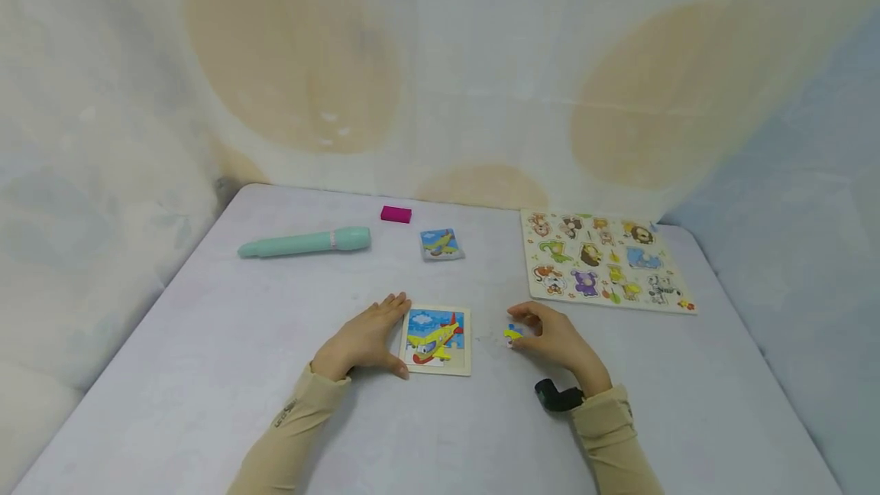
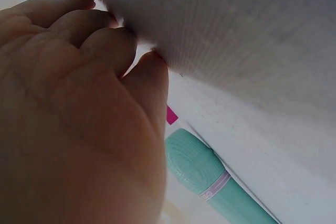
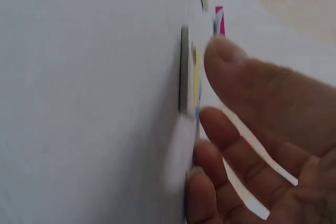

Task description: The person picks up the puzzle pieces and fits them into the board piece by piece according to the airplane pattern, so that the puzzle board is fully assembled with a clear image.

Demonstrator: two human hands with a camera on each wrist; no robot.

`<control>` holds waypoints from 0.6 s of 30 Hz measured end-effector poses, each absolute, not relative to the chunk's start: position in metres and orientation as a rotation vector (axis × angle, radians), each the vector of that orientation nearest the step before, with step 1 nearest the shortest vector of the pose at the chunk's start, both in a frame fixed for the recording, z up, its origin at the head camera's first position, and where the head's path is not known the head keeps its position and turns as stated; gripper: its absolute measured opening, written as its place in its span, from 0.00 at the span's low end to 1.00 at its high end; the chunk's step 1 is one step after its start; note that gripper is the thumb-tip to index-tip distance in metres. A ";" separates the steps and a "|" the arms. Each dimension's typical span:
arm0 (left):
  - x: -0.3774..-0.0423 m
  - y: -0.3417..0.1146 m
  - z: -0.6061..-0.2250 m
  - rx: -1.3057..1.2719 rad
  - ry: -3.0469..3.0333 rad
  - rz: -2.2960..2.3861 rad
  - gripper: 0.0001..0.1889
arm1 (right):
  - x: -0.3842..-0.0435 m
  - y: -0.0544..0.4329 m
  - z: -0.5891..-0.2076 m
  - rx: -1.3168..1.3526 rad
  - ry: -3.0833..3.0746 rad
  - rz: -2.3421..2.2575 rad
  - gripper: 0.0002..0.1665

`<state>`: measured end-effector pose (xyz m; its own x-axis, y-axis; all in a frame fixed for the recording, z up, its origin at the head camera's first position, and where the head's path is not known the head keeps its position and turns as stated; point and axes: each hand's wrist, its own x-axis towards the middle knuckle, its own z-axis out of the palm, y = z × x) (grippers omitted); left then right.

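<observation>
A small square puzzle with a yellow and red airplane lies on the table in its pale wooden frame, bare wood showing at the lower right. Against its left side rests my left hand, fingers extended at the upper corner and thumb near the lower one. To the right of the frame, a loose puzzle piece in yellow and blue lies flat. My right hand curves around that piece, thumb on the near side and index finger on the far side. In the right wrist view, a gap separates the thumb from the piece.
At the back right lies a large animal puzzle board. A small airplane picture tile is beyond the frame, with a magenta block behind it. The mint-green pen-shaped object lies at the back left. Fabric hangs behind the table.
</observation>
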<state>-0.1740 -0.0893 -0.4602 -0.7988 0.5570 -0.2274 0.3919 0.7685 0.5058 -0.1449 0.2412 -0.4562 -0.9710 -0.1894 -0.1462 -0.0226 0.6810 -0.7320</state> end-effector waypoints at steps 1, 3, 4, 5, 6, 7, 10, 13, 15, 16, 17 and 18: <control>-0.174 -0.089 -0.461 0.730 2.599 0.630 0.60 | -0.144 0.244 -0.456 -0.184 2.679 -1.158 0.28; -0.175 -0.089 -0.461 0.741 2.602 0.630 0.60 | -0.143 0.247 -0.457 -0.212 2.674 -1.154 0.29; -0.175 -0.089 -0.461 0.745 2.603 0.632 0.60 | -0.144 0.248 -0.457 -0.229 2.675 -1.145 0.29; -0.175 -0.090 -0.461 0.749 2.604 0.632 0.60 | -0.144 0.247 -0.457 -0.238 2.674 -1.142 0.29; -0.175 -0.090 -0.462 0.751 2.602 0.633 0.60 | -0.144 0.247 -0.457 -0.245 2.675 -1.138 0.28; -0.175 -0.090 -0.461 0.753 2.601 0.633 0.60 | -0.144 0.245 -0.456 -0.246 2.677 -1.136 0.27; -0.175 -0.090 -0.462 0.753 2.601 0.636 0.60 | -0.145 0.243 -0.456 -0.240 2.685 -1.133 0.24; -0.175 -0.089 -0.461 0.750 2.599 0.644 0.59 | -0.145 0.239 -0.456 -0.218 2.695 -1.144 0.23; -0.175 -0.089 -0.460 0.747 2.597 0.648 0.59 | -0.146 0.237 -0.457 -0.193 2.713 -1.136 0.20; -0.175 -0.089 -0.460 0.746 2.595 0.649 0.59 | -0.146 0.235 -0.457 -0.170 2.721 -1.135 0.19; -0.175 -0.089 -0.460 0.746 2.594 0.648 0.59 | -0.147 0.234 -0.458 -0.141 2.732 -1.133 0.17; -0.175 -0.089 -0.460 0.746 2.594 0.647 0.59 | -0.148 0.232 -0.459 -0.113 2.728 -1.147 0.16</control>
